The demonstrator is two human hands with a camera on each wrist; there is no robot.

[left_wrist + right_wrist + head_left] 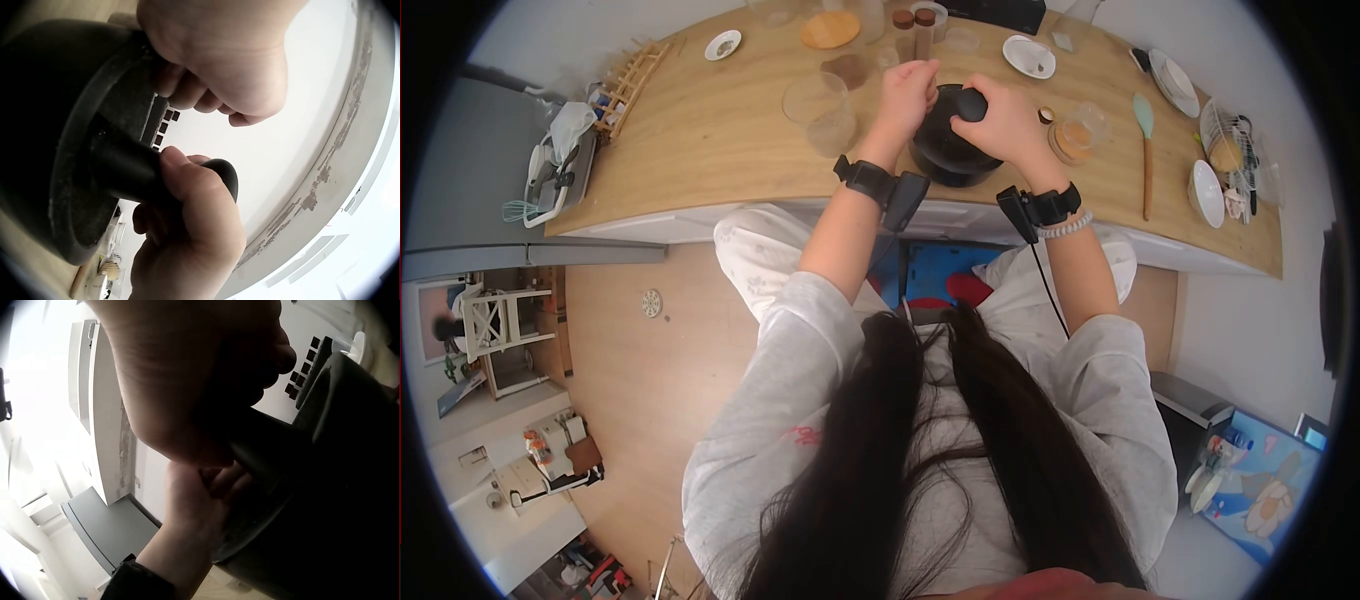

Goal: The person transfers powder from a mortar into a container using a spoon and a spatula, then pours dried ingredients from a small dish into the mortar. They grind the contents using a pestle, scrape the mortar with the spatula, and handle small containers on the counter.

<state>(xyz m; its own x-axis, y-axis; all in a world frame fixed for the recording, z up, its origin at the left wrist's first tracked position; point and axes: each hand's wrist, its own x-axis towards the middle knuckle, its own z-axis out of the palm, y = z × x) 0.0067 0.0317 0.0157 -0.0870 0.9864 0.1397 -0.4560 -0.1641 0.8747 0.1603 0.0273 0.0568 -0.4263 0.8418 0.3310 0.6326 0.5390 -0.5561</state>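
A black mortar (955,160) stands near the table's front edge, and a black pestle (971,103) rises from its opening. My right hand (1010,125) grips the pestle's handle, thumb near its rounded top; in the left wrist view this hand (194,219) wraps the pestle (128,165). At the mortar's far left rim, my left hand (905,100) has its fingers curled over the edge. The right wrist view shows the left hand (197,500) against the mortar (325,512), below the right hand (187,381). What lies inside the mortar is hidden.
Left of the mortar are clear glass bowls (815,97); two brown-capped tubes (923,42) stand behind. On the right are a glass jar (1071,142), a green spatula (1145,125) and a white bowl (1206,194). Small white dishes (1029,58) sit farther back.
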